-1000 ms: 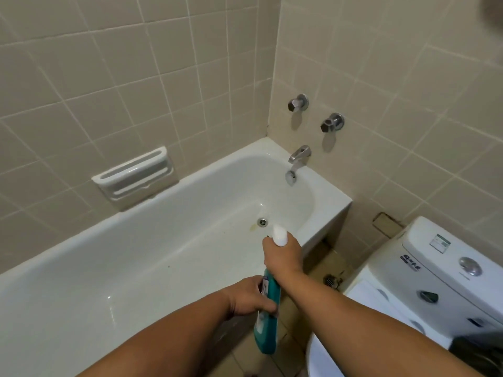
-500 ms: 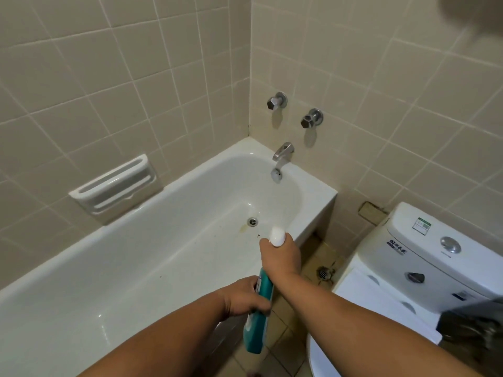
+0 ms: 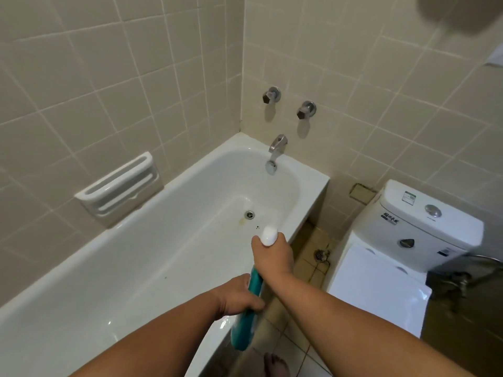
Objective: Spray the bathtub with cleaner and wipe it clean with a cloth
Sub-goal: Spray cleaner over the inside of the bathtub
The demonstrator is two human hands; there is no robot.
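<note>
White bathtub (image 3: 152, 262) occupies the tiled corner. Toilet (image 3: 424, 213) stands beside the bathtub's tap end. Teal cleaner bottle (image 3: 243, 333) is held over the bathtub's near rim: left hand (image 3: 236, 295) grasps its body, right hand (image 3: 272, 257) grasps its white top (image 3: 269, 235). Drain (image 3: 249, 214) lies in the bathtub floor.

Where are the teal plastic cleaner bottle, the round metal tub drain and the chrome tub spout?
teal plastic cleaner bottle (image 3: 241, 337): head view, lower body.
round metal tub drain (image 3: 249, 214): head view, its centre.
chrome tub spout (image 3: 278, 143): head view, curved top.

Bare forearms (image 3: 340, 319), bare foot (image 3: 275, 365).
</note>
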